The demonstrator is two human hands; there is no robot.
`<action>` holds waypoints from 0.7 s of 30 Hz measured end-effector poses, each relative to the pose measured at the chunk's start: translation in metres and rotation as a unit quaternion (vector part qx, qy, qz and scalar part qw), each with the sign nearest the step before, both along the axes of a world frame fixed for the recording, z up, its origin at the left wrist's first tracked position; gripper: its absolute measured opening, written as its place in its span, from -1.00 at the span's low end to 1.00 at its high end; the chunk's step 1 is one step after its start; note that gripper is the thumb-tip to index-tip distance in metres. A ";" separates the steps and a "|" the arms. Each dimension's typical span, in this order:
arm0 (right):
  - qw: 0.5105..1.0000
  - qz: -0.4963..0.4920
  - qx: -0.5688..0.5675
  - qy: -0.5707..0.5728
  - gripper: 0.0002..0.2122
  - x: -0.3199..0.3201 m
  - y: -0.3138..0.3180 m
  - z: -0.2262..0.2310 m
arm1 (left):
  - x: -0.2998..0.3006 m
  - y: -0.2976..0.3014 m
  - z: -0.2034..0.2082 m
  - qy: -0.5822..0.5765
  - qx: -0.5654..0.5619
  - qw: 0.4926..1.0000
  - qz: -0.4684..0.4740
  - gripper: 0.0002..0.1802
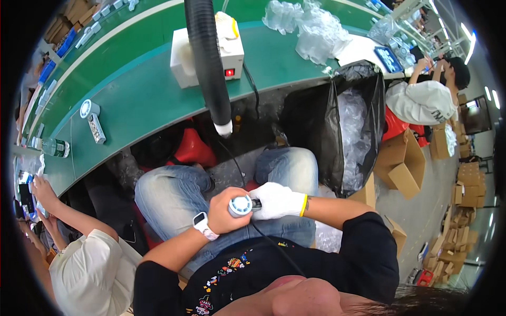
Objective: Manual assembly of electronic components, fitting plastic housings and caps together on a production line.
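Note:
My bare left hand (224,213), with a white watch on its wrist, is closed around a small device with a round vented light-blue head (240,206). Its head faces up over my lap. Right beside it, my right hand (276,201) wears a white knit glove with a yellow cuff. Its fingers are closed at the device's side, around a dark piece (256,205) that is mostly hidden; I cannot tell whether this is a tool or part of the device. A thin black cable (274,244) passes under my hands.
A similar device (93,121) and a water bottle (52,147) are on the green bench (142,100). A black hose (207,58) hangs before a white box (184,58) with a lit red switch. Right stand a black bag (316,121) of clear plastic and cartons (403,163). People sit on both sides.

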State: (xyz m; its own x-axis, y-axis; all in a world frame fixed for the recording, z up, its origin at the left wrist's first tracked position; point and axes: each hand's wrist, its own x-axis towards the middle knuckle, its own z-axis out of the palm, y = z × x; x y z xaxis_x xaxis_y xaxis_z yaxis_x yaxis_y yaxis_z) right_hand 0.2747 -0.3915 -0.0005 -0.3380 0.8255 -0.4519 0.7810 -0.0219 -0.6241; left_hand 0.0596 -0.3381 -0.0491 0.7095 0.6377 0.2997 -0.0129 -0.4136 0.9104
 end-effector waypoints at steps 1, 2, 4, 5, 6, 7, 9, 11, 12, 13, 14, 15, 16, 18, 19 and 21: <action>0.995 -0.036 0.009 0.088 -0.63 0.002 0.008 0.002 | -0.007 0.009 0.006 0.000 0.004 1.000 0.003 -0.36; 0.982 -0.077 0.017 0.172 -0.59 0.007 0.016 0.006 | -0.015 0.022 0.021 0.033 -0.045 0.998 0.028 -0.40; 0.949 -0.158 0.112 0.249 -0.50 0.022 0.038 0.020 | -0.041 0.038 0.020 -0.061 -0.147 0.980 0.118 -0.39; 0.928 -0.204 0.197 0.243 -0.45 0.040 0.055 0.030 | -0.055 0.048 0.030 -0.136 -0.141 0.962 0.193 -0.33; 0.882 -0.183 0.420 0.109 -0.50 0.073 0.077 0.025 | -0.078 0.073 0.035 -0.167 -0.074 0.944 0.276 -0.29; 0.823 -0.195 0.533 -0.008 -0.58 0.101 0.095 0.043 | -0.096 0.097 0.048 -0.235 -0.045 0.914 0.327 -0.32; 0.698 -0.270 0.649 -0.140 -0.62 0.165 0.132 0.057 | -0.099 0.168 0.073 -0.244 0.069 0.867 0.430 -0.42; 0.667 -0.323 0.622 -0.253 -0.62 0.196 0.163 0.075 | -0.077 0.262 0.075 -0.151 0.150 0.877 0.431 -0.47; 0.664 -0.326 0.620 -0.261 -0.62 0.211 0.177 0.084 | -0.046 0.305 0.092 -0.023 0.162 0.898 0.409 -0.55; 0.651 -0.315 0.609 -0.324 -0.64 0.223 0.190 0.094 | -0.016 0.345 0.095 0.072 0.359 0.837 0.406 -0.57; 0.636 -0.305 0.599 -0.379 -0.66 0.230 0.201 0.100 | 0.001 0.384 0.091 0.101 0.393 0.823 0.397 -0.56; 0.630 -0.310 0.600 -0.384 -0.66 0.235 0.207 0.103 | 0.013 0.428 0.075 0.127 0.426 0.808 0.387 -0.56; 0.641 -0.298 0.585 -0.397 -0.67 0.240 0.213 0.103 | 0.012 0.489 0.052 0.119 0.430 0.809 0.384 -0.56; 0.679 -0.259 0.582 -0.364 -0.69 0.211 0.245 0.103 | -0.086 0.578 0.054 0.281 0.462 0.730 0.418 -0.48; 0.674 -0.266 0.573 -0.383 -0.69 0.216 0.237 0.104 | -0.056 0.584 0.043 0.268 0.459 0.744 0.406 -0.48; 0.710 -0.270 0.577 -0.299 -0.73 0.218 0.214 0.106 | -0.011 0.577 0.032 0.204 0.470 0.763 0.395 -0.53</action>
State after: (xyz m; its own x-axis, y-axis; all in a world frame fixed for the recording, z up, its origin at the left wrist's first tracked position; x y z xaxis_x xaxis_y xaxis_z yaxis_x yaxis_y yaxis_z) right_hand 0.4928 -0.1778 0.1051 0.1359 0.6996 0.7015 0.9863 -0.1622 -0.0293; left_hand 0.0485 0.2389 -0.0172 0.3726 0.5536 0.7447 0.7828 -0.6185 0.0681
